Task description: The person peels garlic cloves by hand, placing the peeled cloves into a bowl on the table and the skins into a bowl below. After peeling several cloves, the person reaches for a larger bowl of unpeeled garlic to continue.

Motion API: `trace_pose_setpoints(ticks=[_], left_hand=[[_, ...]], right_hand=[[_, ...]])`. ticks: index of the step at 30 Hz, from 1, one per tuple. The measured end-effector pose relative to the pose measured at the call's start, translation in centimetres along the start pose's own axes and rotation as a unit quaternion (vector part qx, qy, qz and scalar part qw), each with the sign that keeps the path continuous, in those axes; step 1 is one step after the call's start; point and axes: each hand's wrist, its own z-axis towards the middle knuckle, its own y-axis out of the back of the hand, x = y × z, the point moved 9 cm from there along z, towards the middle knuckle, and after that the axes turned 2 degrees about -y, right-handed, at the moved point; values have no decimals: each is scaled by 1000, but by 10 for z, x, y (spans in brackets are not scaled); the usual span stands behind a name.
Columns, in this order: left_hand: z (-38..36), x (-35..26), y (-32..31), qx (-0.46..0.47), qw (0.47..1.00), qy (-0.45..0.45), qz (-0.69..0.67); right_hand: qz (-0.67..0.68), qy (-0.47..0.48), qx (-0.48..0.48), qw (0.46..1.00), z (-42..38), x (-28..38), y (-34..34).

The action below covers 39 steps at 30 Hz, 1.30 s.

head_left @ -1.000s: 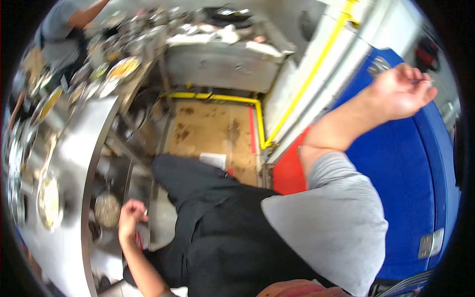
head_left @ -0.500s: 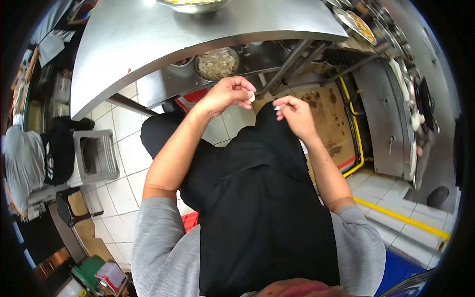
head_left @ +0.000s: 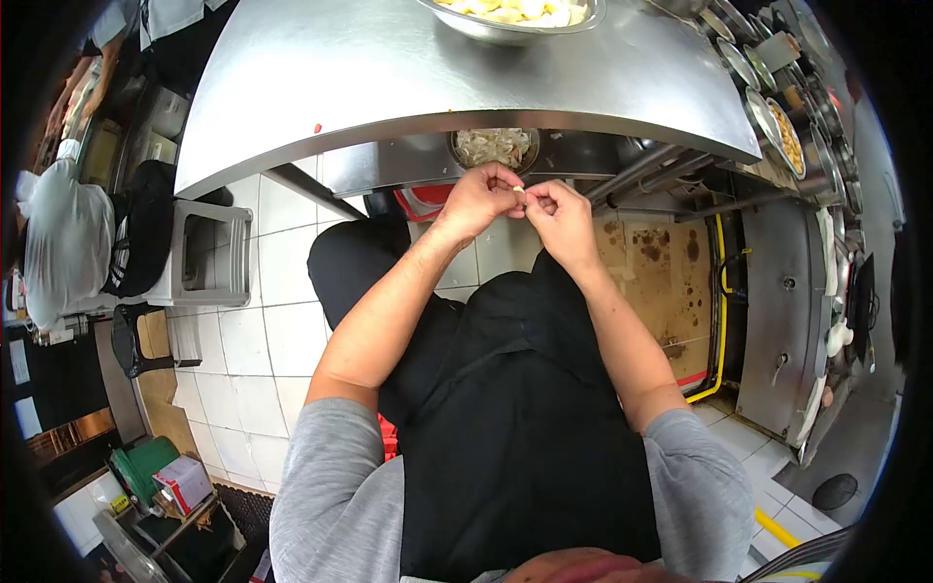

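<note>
My left hand (head_left: 481, 204) is closed, pinching a small pale piece that looks like a garlic clove (head_left: 519, 190) between thumb and fingers. My right hand (head_left: 567, 223) meets it from the right, its thumb and fingertips pressed together at the clove's edge. Both hands are above my knees, just in front of the table. Beyond them, on the lower shelf, stands a round bowl (head_left: 535, 151) full of pale, papery peelings. On the tabletop a metal bowl (head_left: 510, 32) holds many pale yellow pieces.
The steel table (head_left: 389, 78) curves across the front, with a small red scrap (head_left: 318, 127) near its edge. A grey plastic stool (head_left: 228, 257) stands left, near a seated person (head_left: 73, 243). Right are a yellow pipe (head_left: 721, 291), stained cardboard (head_left: 656, 262), a steel cabinet (head_left: 782, 330) and several bowls.
My hands were apart, each pinching something small and pale; now they have come together at the clove. The view has shifted, showing more of the tabletop bowl.
</note>
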Motion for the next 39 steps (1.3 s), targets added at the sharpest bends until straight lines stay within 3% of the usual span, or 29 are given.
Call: trace_pose_setpoints(ticks=[5,7,11,18,20,25,27,37,39], left_hand=[[8,-1,22,-63,996,-20,-62],[13,-3,37,-109,980,-42,-161],[18,0,64,-173,959,-53,-218],[20,7,73,-190,956,-51,-218],[22,7,73,-190,955,-59,-221],[24,3,67,-172,963,-74,-194],[23,-5,63,-172,970,-104,-136],[21,-4,63,-165,972,-93,-136],[21,-5,63,-156,971,-104,-147]], right_hand=[[-36,10,3,999,28,2,-12],[-40,-3,8,999,47,-9,-18],[-51,-6,-44,998,75,-41,-21],[-182,119,49,975,97,-27,-39],[-92,-26,111,989,95,-39,-45],[-50,-40,86,994,82,-37,-49],[40,-58,82,994,82,-41,-51],[5,-39,110,993,73,-22,-50],[73,-40,109,990,74,-31,-52]])
